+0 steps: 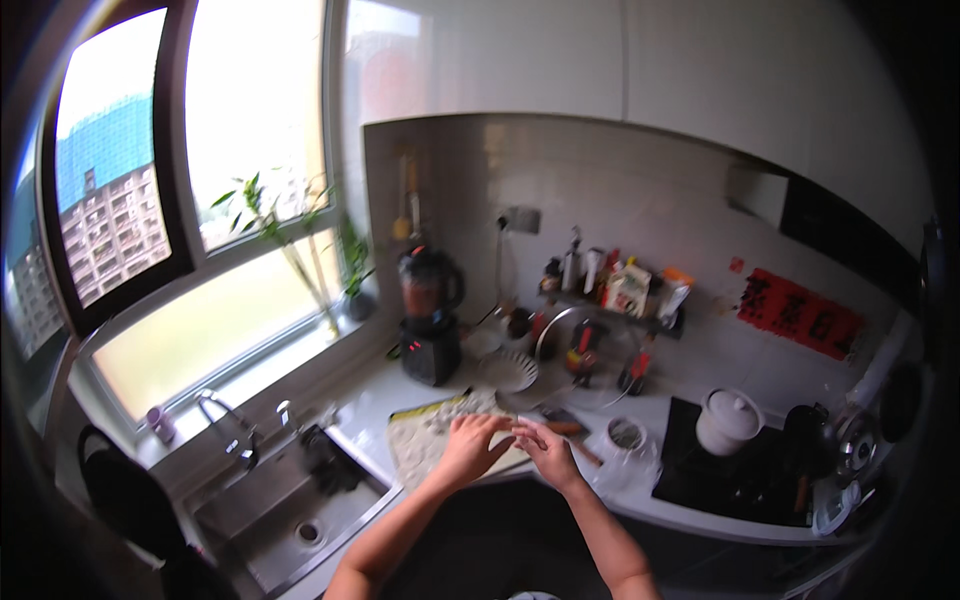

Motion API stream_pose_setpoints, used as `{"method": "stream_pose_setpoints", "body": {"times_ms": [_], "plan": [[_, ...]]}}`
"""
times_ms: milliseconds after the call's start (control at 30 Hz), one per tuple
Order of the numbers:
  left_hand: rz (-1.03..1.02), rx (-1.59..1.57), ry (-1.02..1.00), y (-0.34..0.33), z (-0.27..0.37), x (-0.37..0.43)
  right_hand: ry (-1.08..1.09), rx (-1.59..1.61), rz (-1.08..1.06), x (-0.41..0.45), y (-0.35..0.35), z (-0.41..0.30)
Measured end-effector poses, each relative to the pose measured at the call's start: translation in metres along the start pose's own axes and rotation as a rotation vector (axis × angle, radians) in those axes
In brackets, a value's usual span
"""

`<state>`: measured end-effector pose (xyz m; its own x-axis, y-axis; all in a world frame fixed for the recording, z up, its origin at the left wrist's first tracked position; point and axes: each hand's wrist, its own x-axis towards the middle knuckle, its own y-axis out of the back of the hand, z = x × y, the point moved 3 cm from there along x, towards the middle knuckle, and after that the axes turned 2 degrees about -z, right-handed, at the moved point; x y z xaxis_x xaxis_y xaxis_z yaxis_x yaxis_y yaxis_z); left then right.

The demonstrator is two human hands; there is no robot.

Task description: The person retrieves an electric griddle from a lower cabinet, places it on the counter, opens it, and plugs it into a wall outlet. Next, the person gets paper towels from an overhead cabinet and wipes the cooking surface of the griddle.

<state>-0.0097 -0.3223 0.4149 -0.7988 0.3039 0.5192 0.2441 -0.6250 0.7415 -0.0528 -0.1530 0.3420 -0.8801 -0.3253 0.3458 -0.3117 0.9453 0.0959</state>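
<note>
My left hand [474, 448] and my right hand [546, 451] are held close together over a pale cutting board [412, 442] with a yellow-green edge. Their fingertips nearly meet; whether something small lies between them is not plain. White, dough-like pieces [454, 412] lie on the board beyond my left hand. Just past my right hand rests a knife or cleaver, whose brown handle [587, 452] points to the right. Further right is a white bowl [625, 435] with grey-looking contents, beside clear plastic.
Left is a steel sink [262, 517] with a faucet [229, 424]. A blender [429, 315], a fluted plate [508, 371] and a glass lid [589, 360] stand behind the board. A white lidded pot [729, 421] is on the black cooktop [675, 480] at right.
</note>
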Motion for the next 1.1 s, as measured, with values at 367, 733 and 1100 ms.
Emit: {"method": "stream_pose_setpoints", "body": {"times_ms": [367, 733, 1100], "plan": [[0.276, -0.803, -0.226, 0.072, 0.086, 0.398, 0.546, -0.307, 0.236, 0.169, 0.161, -0.201], [0.017, -1.815, -0.034, 0.074, 0.11, 0.54, 0.534, -0.458, 0.458, 0.178, 0.235, -0.225], [-0.08, -1.915, -0.388, 0.162, 0.096, 0.435, 0.667, -0.417, 0.343, 0.273, 0.178, -0.265]]}}
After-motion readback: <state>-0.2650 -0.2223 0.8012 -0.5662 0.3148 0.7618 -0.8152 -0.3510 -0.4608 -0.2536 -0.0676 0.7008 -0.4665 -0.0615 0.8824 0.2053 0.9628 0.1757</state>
